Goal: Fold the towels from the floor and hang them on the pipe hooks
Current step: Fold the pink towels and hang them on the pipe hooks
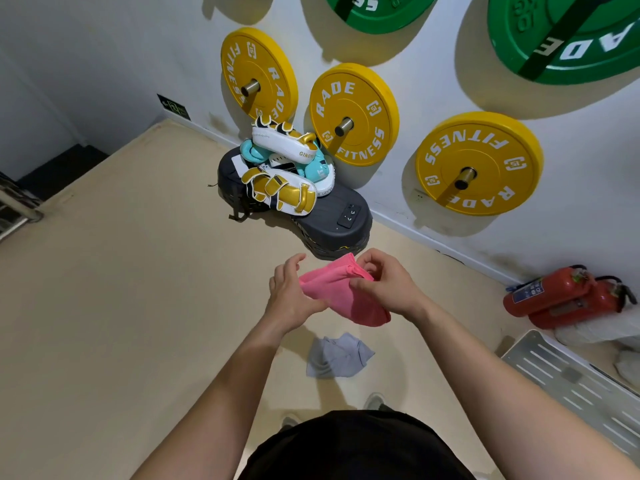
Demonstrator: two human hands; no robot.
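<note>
Lying crumpled on the beige floor point(104, 306), low centre of the frame just beyond two shoe tips: one grey towel point(337, 356). Above it, mid-frame and held in the air: one pink towel point(343, 296), partly folded. Left hand point(291, 296): thumb clamped against the cloth's left end, fingers half-curled and raised off it. Right hand point(384, 285): fingers curled tight, pinching the towel's upper edge. Lower right: slotted metal rack point(568, 379). Right edge, against the wall: two red fire extinguishers point(561, 296) lying on their sides. Beyond the hands: black pad point(332, 220) piled with gold, white and teal boxing gear point(287, 168). Upper frame: three yellow weight plates point(479, 164) on wall pegs, green plates point(568, 39) above.
</note>
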